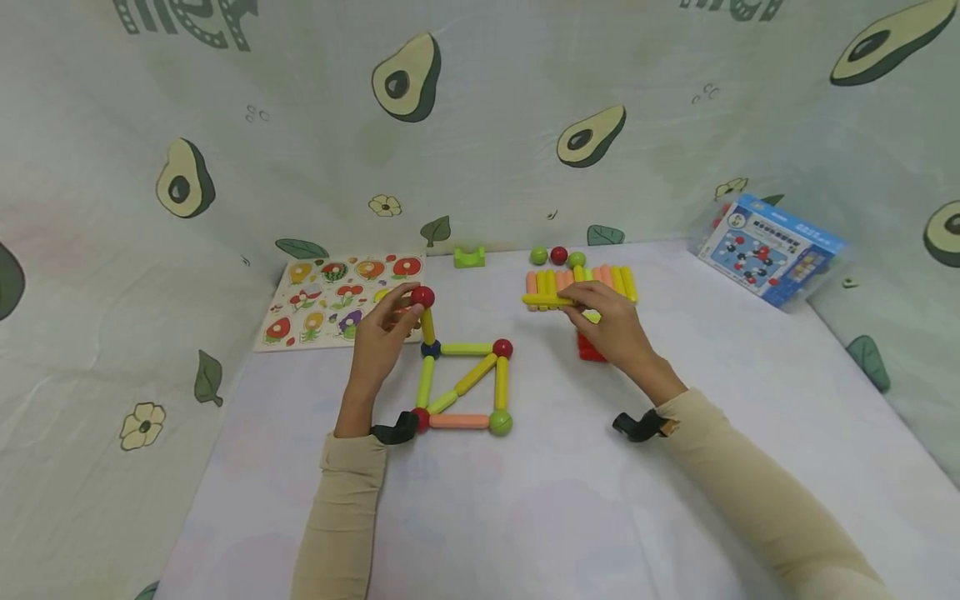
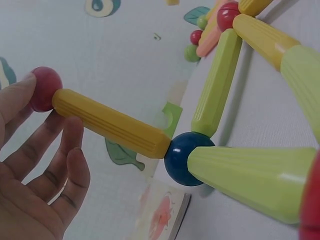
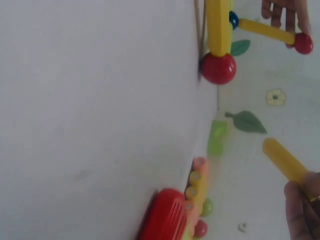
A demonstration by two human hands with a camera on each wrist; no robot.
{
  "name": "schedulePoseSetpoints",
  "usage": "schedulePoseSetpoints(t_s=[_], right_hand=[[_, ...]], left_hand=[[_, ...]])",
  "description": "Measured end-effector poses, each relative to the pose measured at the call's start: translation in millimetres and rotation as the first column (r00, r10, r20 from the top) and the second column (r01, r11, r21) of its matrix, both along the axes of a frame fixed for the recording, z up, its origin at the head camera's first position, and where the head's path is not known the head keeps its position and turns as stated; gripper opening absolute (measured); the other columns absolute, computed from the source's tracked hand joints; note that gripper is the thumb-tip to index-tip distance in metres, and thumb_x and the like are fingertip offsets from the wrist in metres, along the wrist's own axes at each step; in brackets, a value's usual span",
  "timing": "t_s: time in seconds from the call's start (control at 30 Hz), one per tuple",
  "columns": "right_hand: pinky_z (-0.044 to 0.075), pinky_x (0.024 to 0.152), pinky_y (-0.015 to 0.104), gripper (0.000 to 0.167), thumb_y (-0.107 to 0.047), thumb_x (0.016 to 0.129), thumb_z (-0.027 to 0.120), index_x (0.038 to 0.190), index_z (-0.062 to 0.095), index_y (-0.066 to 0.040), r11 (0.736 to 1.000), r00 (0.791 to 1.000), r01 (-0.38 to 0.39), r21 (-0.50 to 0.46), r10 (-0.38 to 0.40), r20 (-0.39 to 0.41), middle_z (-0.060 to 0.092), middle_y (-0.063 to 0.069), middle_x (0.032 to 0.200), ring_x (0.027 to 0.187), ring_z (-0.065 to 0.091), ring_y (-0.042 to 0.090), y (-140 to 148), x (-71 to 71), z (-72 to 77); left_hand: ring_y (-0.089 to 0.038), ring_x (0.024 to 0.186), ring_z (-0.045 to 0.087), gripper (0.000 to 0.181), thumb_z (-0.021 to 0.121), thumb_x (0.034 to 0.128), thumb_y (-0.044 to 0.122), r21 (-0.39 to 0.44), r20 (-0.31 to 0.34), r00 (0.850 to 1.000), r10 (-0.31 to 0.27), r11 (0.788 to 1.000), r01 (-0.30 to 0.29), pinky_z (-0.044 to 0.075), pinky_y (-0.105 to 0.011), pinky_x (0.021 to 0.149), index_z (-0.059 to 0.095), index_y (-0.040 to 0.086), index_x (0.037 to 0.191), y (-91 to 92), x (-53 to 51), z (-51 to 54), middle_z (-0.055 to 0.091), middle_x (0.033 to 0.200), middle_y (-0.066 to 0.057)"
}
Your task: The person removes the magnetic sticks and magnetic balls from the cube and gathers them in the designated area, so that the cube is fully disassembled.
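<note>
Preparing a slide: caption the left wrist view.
Left hand holds glossy red ball, linked by ribbed yellow rod to glossy blue ball.

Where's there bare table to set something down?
Bare patches: between the rod frame and red piece; in front, between the left sleeve and right sleeve; between the right sleeve and blue box. Crowded: around the rod row and three balls behind it, and by the left hand, fruit puzzle board and frame.

Looks like a children's play corner in a room of uncertain kind, judging by a fruit-picture board [image 1: 330,298] just beyond the left fingers [image 2: 77,165], coloured rods [image 1: 587,273] just beyond the right fingers [image 3: 297,215], a boxed toy set [image 1: 768,254] farther right, and avocado-print cloth [image 1: 487,183] rising past the worktop [image 1: 555,517] beneath both.
</note>
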State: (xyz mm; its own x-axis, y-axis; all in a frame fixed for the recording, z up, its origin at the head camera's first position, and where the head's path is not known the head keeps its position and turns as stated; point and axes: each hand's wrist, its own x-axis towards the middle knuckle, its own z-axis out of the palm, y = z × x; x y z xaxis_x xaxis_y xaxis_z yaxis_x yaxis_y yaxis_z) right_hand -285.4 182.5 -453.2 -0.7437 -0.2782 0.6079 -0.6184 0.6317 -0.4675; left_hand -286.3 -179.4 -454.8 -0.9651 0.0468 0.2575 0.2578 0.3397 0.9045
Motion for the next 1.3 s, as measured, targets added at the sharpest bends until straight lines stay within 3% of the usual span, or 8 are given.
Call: schedulePoseSetpoints(t_s=[0.3, 0.73, 0.97, 1.3], right_hand=[[0.058, 0.080, 0.039, 0.033, 0.005, 0.084, 0.077, 0.115, 0.072, -0.002, 0.985, 0.985, 0.170, 0.040, -0.170, 0.012, 0.067, 0.010, 0.112, 0.091, 0.067, 0.023, 46.3, -9.7, -2.3], [0.057, 0.081, 0.049, 0.026, 0.002, 0.091, 0.070, 0.117, 0.070, 0.005, 0.922, 0.918, 0.383, 0.062, -0.387, 0.084, 0.065, 0.019, 0.110, 0.094, 0.067, 0.033, 108.4, -29.8, -9.0], [0.056, 0.082, 0.051, 0.024, 0.001, 0.093, 0.068, 0.116, 0.068, 0.008, 0.890, 0.872, 0.438, 0.126, -0.455, 0.183, 0.064, 0.024, 0.108, 0.094, 0.064, 0.038, 119.7, -38.2, -16.8], [0.053, 0.080, 0.053, 0.024, -0.001, 0.092, 0.068, 0.114, 0.066, 0.009, 0.869, 0.829, 0.411, 0.275, -0.482, 0.283, 0.064, 0.029, 0.107, 0.092, 0.062, 0.040, 119.5, -42.7, -19.0]], left_hand=[[-0.026, 0.097, 0.066, 0.043, 0.063, 0.0942, 0.051, 0.016, 0.018, 1.000, 0.011, 1.000, -0.011, 0.053, -0.033, 0.081, 0.059, 0.041, 0.136, -1.0, 0.4, -4.0, 0.068, 0.121, 0.001], [-0.024, 0.097, 0.065, 0.041, 0.063, 0.0951, 0.049, 0.021, 0.030, 0.999, 0.014, 1.000, -0.015, 0.053, -0.037, 0.083, 0.059, 0.042, 0.136, -1.5, 0.5, -4.5, 0.068, 0.122, 0.002], [-0.026, 0.098, 0.066, 0.042, 0.062, 0.0964, 0.045, 0.017, 0.029, 1.000, 0.006, 1.000, -0.006, 0.053, -0.034, 0.083, 0.058, 0.040, 0.138, -1.4, 1.4, -3.1, 0.067, 0.124, 0.000], [-0.024, 0.096, 0.066, 0.042, 0.062, 0.0971, 0.044, 0.012, 0.014, 1.000, -0.007, 1.000, 0.007, 0.053, -0.031, 0.082, 0.058, 0.037, 0.138, 0.2, 0.9, 0.4, 0.067, 0.124, 0.000]])
